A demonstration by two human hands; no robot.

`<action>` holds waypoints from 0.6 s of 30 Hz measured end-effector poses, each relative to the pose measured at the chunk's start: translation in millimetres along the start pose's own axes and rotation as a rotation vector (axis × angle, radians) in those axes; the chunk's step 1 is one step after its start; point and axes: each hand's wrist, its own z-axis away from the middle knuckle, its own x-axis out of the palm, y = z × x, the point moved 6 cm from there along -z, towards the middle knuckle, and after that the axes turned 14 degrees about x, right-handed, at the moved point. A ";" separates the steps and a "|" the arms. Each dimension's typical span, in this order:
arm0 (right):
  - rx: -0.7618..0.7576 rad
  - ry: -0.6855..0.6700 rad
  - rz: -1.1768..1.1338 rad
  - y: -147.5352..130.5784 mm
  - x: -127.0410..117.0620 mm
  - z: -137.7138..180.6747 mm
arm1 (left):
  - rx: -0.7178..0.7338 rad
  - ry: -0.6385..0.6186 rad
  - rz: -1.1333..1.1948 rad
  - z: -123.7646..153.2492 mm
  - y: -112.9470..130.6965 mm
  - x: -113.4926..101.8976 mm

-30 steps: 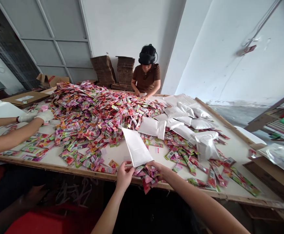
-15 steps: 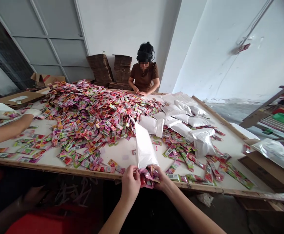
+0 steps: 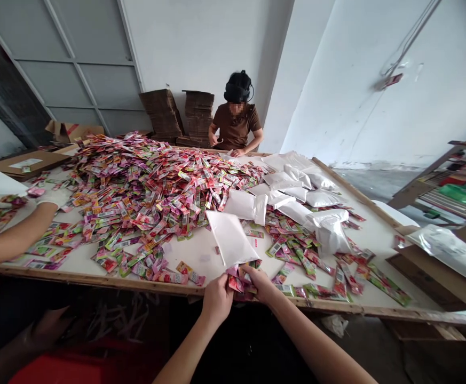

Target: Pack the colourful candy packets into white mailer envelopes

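Observation:
A white plastic bag (image 3: 233,239) lies tilted at the table's near edge, its mouth toward me. Several small, colourful snack packets (image 3: 238,281) are bunched at that mouth, partly inside. My left hand (image 3: 218,300) is closed at the left side of the opening, thumb against the bag's edge and the packets. From the right, my right hand (image 3: 261,287) grips the bunch of packets, fingers curled round them. My palms hide part of the bunch. Beyond the bag, a filled white bag (image 3: 241,205) rests on the table.
A large heap of packets (image 3: 148,181) covers the table's left and middle. More filled bags (image 3: 331,229) lie right of centre. An open carton (image 3: 428,274) stands at the right. A gloved co-worker's hand (image 3: 54,197) works at left; another person (image 3: 236,125) sits opposite.
The bag in my hands has flattened and swung its far end left, while the packets have gone further into its mouth. The co-worker's gloved hands at left have moved, and the person opposite has raised a hand.

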 end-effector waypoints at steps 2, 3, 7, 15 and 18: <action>-0.156 0.112 0.163 -12.1 -4.0 1.6 | -0.019 -0.042 -0.012 4.5 -0.4 11.3; -0.269 0.152 0.275 -20.8 -3.7 4.3 | -0.033 -0.046 -0.009 7.0 -1.3 16.2; -0.488 0.225 0.645 -38.8 3.3 11.2 | -0.066 0.027 0.103 14.2 -5.8 27.1; -0.379 0.380 0.955 -31.9 13.2 10.1 | -0.186 0.153 0.344 20.0 -23.4 30.2; -0.286 0.165 0.965 -32.2 26.4 12.8 | -0.240 0.118 0.277 19.6 -32.5 28.8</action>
